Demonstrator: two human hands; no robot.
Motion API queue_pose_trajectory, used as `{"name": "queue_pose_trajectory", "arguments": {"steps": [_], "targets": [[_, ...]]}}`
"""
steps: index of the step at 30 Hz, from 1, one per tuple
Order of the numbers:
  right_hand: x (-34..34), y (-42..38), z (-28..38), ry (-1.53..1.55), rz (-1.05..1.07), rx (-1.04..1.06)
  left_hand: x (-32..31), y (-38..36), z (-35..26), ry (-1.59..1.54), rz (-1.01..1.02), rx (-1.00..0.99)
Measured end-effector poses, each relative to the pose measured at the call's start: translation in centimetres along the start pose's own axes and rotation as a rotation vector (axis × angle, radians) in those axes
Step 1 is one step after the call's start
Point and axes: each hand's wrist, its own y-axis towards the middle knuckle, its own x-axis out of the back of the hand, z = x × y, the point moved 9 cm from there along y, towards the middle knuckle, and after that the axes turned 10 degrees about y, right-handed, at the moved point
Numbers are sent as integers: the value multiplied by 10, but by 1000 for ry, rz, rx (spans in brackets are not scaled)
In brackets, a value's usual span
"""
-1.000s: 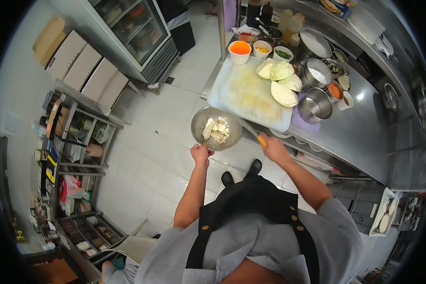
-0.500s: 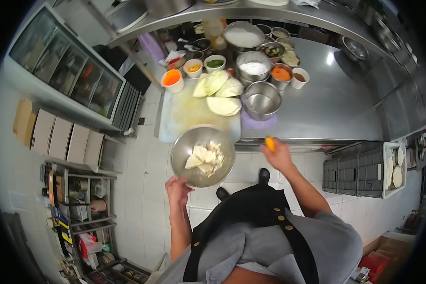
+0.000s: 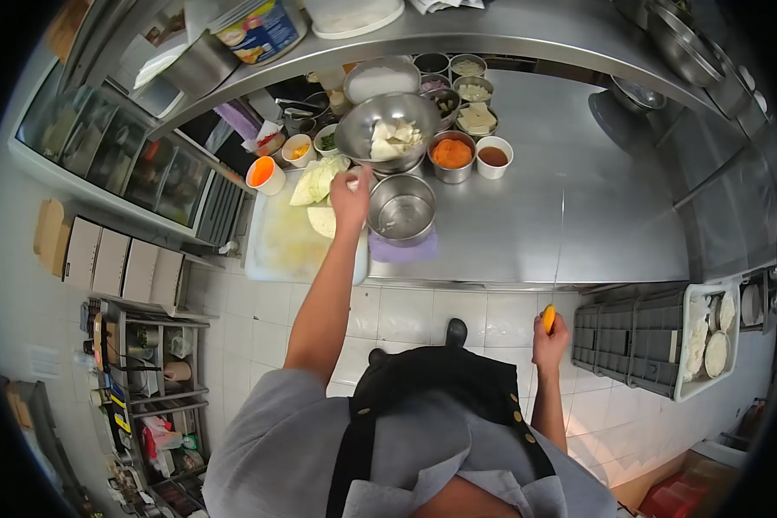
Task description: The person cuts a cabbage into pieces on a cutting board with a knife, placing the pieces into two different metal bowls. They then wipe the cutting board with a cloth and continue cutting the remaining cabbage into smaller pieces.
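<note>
Left arm (image 3: 323,302) stretches forward while right fingers (image 3: 560,333) curl tightly.

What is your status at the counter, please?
Left hand at rim of steel bowl; right hand gripping orange handle. Pale pieces in bowl. Metal pot close on near side.

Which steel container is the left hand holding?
The wide steel bowl with pale cut pieces, gripped at its rim by the left hand. No hand grips the others, such as the deep pot on the purple cloth.
</note>
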Motion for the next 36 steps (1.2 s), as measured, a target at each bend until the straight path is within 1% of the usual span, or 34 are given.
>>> {"name": "queue_pose_trajectory", "arguments": {"steps": [1, 3, 4, 5, 6, 7, 9, 10, 11, 12, 13, 15, 16, 18, 19, 21, 24, 26, 27, 28, 29, 30, 32, 33, 34, 36], "targets": [[6, 4, -6, 26, -21, 26, -4, -30, 4, 130, 52, 10], [8, 9, -20, 88, -70, 74, -36, -65, 42, 326, 178, 27], [8, 9, -29, 126, -57, -12, -59, -75, 73, 392, 258, 49], [5, 17, -33, 164, -43, -88, -62, -80, 76, 182, 310, 213], [1, 26, -37, 201, -24, -160, -65, -86, 66, -32, 354, 378], [0, 34, -36, 200, -8, -139, -75, -96, 60, -253, 389, 544], [-6, 48, -37, 197, 41, -103, -110, -95, 52, -231, 398, 355], [-14, 55, -34, 186, 75, -110, -116, -101, 27, -208, 403, 342], [-22, 60, -31, 173, 109, -118, -125, -111, -1, -185, 409, 331], [-28, 64, -29, 158, 139, -125, -149, -124, -11, -245, 416, 402], [-33, 66, -24, 138, 142, -63, -166, -131, -13, -309, 425, 468], [-43, 66, -9, 85, 144, 65, -175, -131, -23, -405, 478, 206], [-47, 62, 18, -48, 177, 146, -175, -132, -28, -453, 499, 73], [-69, 54, 49, -43, 276, 228, -128, -127, -24, 327, 82, -406], [-84, 47, 60, -35, 326, 261, -126, -129, -7, 446, 142, -408], [-120, 35, 75, -42, 417, 262, -120, -141, 30, 691, 266, -392], [-173, 29, 99, -40, 550, 329, -107, -166, 105, 137, 443, 23], [-211, 14, 112, -50, 663, 347, -62, -202, 170, -822, 204, 643], [-233, 4, 122, -46, 706, 394, -15, -202, 166, -986, 60, 684], [-255, -11, 128, -46, 755, 434, 54, -205, 134, -1146, -92, 725], [-276, -31, 136, -48, 814, 476, 100, -214, 124, -1305, -261, 760], [-303, -56, 145, -80, 903, 508, 118, -221, 136, -1174, -247, 713], [-364, -123, 157, -136, 1086, 659, 135, -235, 165, -901, -238, 640], [-390, -158, 163, -160, 1176, 744, 127, -243, 186, -751, -206, 698], [-410, -189, 163, -291, 1252, 788, 152, -234, 174, -679, -418, 607], [-422, -230, 184, -242, 1379, 875, 203, -232, 233, -801, -618, 683]]}}
